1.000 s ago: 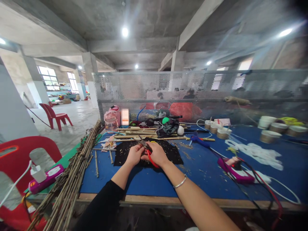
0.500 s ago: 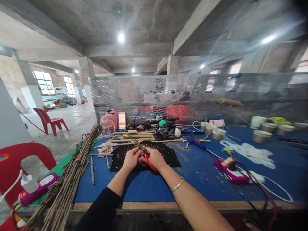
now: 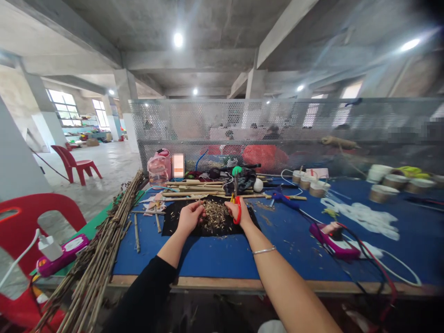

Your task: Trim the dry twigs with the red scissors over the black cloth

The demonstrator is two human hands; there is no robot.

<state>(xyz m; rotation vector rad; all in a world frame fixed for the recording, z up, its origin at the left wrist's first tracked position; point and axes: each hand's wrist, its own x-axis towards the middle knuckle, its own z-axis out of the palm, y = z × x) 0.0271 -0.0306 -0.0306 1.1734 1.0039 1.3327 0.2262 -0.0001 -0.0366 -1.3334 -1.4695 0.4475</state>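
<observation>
On the blue table [image 3: 215,266], a black cloth [image 3: 173,225] bears a heap of small brown and tan dried plant bits [image 3: 217,216]. My right hand [image 3: 240,210] is at the heap's right side, closed on red-handled scissors [image 3: 237,213] whose blades point up and away. My left hand [image 3: 190,216] hovers at the heap's left side, thumb and fingers pinched together; whatever is between them is too small to name. The hands are apart, with the heap between them.
A bundle of dry stalks [image 3: 99,249] lies along the left edge. Bamboo sticks [image 3: 194,194] lie behind the cloth. At right are a blue glue gun [image 3: 284,201], a purple power strip [image 3: 336,245] with cords, and paper cups [image 3: 318,188]. A mesh panel [image 3: 194,125] stands behind.
My hands were together over the cloth with the scissors between them. They have moved apart, the right one carrying the scissors rightward with blades turned upward, uncovering the heap.
</observation>
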